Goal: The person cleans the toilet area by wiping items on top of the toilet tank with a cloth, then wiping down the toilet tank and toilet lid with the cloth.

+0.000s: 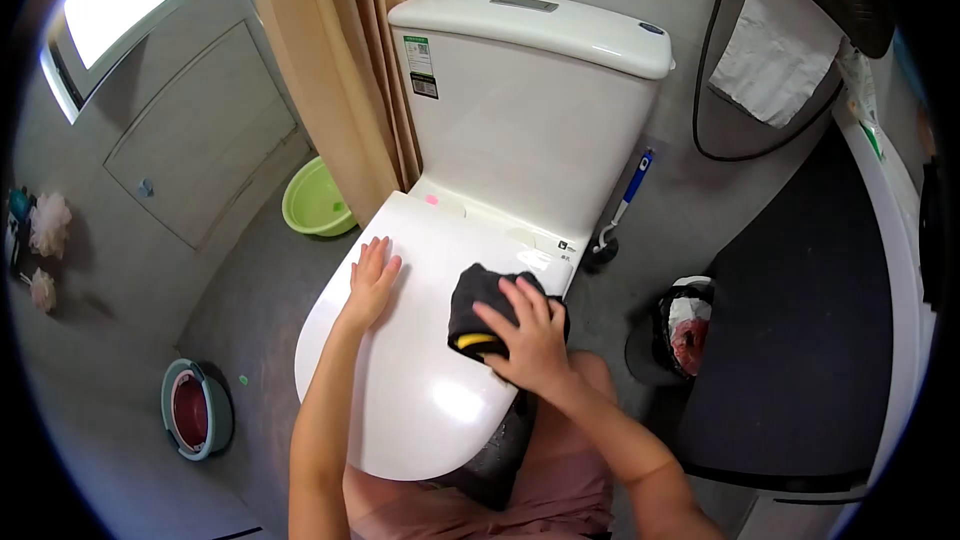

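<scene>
Cloth (482, 298), one, under right hand (528, 338).

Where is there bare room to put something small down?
The lid looks bare between the left hand and the dark cloth, and towards its rounded front. The floor is mostly open between the green basin and blue tub. Beside the toilet, the brush and bin crowd things.

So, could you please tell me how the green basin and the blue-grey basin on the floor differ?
The green basin is bright lime; the blue-grey basin is duller. The blue-grey basin has a dark red container inside, while the green basin has none. The green basin sits beside the curtain, the blue-grey basin away from it. Both are rounded and open-topped.
</scene>
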The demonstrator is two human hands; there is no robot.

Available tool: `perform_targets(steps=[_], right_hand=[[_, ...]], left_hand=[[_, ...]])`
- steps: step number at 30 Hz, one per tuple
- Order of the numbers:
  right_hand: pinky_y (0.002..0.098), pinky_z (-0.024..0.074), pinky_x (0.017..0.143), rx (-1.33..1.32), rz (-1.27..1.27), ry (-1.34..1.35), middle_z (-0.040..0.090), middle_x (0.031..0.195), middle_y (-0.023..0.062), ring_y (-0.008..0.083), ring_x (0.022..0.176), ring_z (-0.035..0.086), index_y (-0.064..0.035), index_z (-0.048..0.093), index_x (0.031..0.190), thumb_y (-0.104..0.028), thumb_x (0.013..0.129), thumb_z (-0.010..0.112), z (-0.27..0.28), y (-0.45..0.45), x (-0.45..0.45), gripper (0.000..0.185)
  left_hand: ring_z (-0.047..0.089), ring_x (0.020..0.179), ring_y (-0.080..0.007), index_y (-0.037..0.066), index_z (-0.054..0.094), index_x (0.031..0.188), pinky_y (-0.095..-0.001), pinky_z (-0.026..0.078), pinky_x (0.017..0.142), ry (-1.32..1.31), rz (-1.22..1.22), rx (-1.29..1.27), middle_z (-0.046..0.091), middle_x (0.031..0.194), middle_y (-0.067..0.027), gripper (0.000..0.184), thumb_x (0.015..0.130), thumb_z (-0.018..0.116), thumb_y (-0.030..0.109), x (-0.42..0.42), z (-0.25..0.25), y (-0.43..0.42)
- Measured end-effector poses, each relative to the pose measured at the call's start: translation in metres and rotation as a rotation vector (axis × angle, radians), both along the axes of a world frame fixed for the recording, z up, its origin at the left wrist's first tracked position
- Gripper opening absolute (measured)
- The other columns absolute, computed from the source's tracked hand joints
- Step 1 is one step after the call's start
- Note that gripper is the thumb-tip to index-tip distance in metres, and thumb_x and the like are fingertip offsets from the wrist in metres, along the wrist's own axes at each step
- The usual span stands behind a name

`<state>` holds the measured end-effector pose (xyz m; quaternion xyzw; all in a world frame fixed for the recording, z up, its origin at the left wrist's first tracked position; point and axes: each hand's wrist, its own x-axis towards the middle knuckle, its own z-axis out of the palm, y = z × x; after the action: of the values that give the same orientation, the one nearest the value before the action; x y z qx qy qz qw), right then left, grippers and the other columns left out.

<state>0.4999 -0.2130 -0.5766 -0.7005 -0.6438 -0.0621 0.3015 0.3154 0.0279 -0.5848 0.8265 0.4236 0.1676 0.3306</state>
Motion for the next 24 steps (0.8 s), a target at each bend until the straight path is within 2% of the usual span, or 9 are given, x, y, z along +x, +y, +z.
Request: perform_targets(steps=[4, 6, 7, 10, 11, 14, 18, 19, 24], right_hand=[[0.0569, 0.0317, 0.099, -0.009, -0.172, -0.048, 0.045, 0.142, 0.0134, 0.0344, 0.133, 0.038, -0.0255, 0.058, 0.132, -0.04, 0.071, 0.077, 0.003, 0.082, 0.038, 0.066], [0.0556, 0.0351, 0.099, -0.072, -0.151, 0.004, 0.048, 0.139, 0.0127, 0.0343, 0.128, 0.043, -0.0239, 0.056, 0.133, -0.04, 0.075, 0.076, 0.008, 0.129, 0.048, 0.063], [0.0541, 0.0373, 0.099, -0.147, -0.12, 0.059, 0.049, 0.138, 0.0119, 0.0338, 0.125, 0.045, -0.0235, 0.056, 0.133, -0.038, 0.076, 0.075, 0.009, 0.15, 0.05, 0.061], [0.047, 0.0426, 0.099, -0.075, 0.021, 0.053, 0.05, 0.139, 0.0102, 0.0333, 0.122, 0.049, -0.0186, 0.056, 0.132, -0.022, 0.076, 0.074, 0.014, 0.205, 0.056, 0.06], [0.0462, 0.0434, 0.098, 0.001, 0.055, 0.028, 0.05, 0.14, 0.0087, 0.0322, 0.123, 0.049, -0.016, 0.055, 0.132, -0.015, 0.075, 0.073, 0.018, 0.223, 0.054, 0.06], [0.0447, 0.0439, 0.098, 0.012, 0.229, -0.113, 0.048, 0.144, 0.0052, 0.0292, 0.124, 0.049, -0.0174, 0.056, 0.132, -0.012, 0.075, 0.071, 0.013, 0.285, 0.046, 0.059], [0.0455, 0.0524, 0.091, -0.307, 0.057, -0.021, 0.068, 0.115, 0.0119, 0.0333, 0.108, 0.063, -0.0146, 0.065, 0.123, -0.016, 0.083, 0.063, 0.016, 0.33, 0.032, 0.04], [0.0443, 0.0548, 0.087, -0.319, 0.05, -0.058, 0.07, 0.109, 0.0101, 0.0321, 0.107, 0.065, -0.0136, 0.069, 0.11, -0.016, 0.088, 0.059, 0.022, 0.323, 0.031, 0.024], [0.0438, 0.0524, 0.09, -0.377, 0.025, -0.082, 0.067, 0.112, 0.0113, 0.0326, 0.11, 0.061, -0.0121, 0.066, 0.116, -0.011, 0.082, 0.063, 0.017, 0.268, 0.068, 0.035]], left_hand=[[0.007, 0.152, -0.0298, 0.01, 0.034, 0.152, -0.0475, -0.001, 0.12, 0.055, -0.02, 0.026, 0.019, 0.162, -0.0158, 0.062, 0.102, 0.039, 0.047, 0.001, 0.0, -0.002], [0.019, 0.148, -0.0331, 0.01, 0.042, 0.147, -0.0499, 0.011, 0.119, 0.071, 0.021, 0.141, 0.029, 0.157, -0.0184, 0.059, 0.099, 0.048, 0.045, 0.002, -0.013, 0.005], [0.019, 0.148, -0.0331, 0.01, 0.042, 0.147, -0.0499, 0.011, 0.119, 0.066, 0.032, 0.149, 0.029, 0.157, -0.0184, 0.059, 0.099, 0.048, 0.045, 0.004, -0.007, 0.004], [0.041, 0.13, -0.0351, 0.008, 0.054, 0.136, -0.0497, 0.032, 0.105, 0.222, 0.105, 0.465, 0.046, 0.141, -0.0185, 0.06, 0.089, 0.061, 0.044, 0.022, 0.011, -0.014], [0.036, 0.136, -0.0361, 0.009, 0.05, 0.14, -0.0515, 0.027, 0.11, 0.263, 0.089, 0.458, 0.043, 0.146, -0.0182, 0.064, 0.09, 0.058, 0.049, 0.027, 0.011, -0.012], [0.023, 0.146, -0.0365, 0.011, 0.041, 0.147, -0.0544, 0.016, 0.117, 0.277, 0.108, 0.523, 0.035, 0.154, -0.0166, 0.072, 0.093, 0.051, 0.058, 0.033, -0.01, -0.009], [0.022, 0.146, -0.035, 0.012, 0.042, 0.147, -0.0537, 0.015, 0.117, 0.286, 0.11, 0.522, 0.033, 0.155, -0.0157, 0.071, 0.093, 0.051, 0.058, 0.031, -0.007, -0.011], [0.022, 0.146, -0.035, 0.012, 0.042, 0.147, -0.0537, 0.015, 0.117, 0.294, 0.121, 0.506, 0.033, 0.155, -0.0157, 0.071, 0.093, 0.051, 0.058, 0.028, -0.006, -0.01], [0.021, 0.148, -0.0328, 0.015, 0.041, 0.148, -0.0511, 0.014, 0.118, 0.292, 0.116, 0.503, 0.032, 0.157, -0.0134, 0.069, 0.093, 0.051, 0.057, 0.032, -0.004, -0.012]])
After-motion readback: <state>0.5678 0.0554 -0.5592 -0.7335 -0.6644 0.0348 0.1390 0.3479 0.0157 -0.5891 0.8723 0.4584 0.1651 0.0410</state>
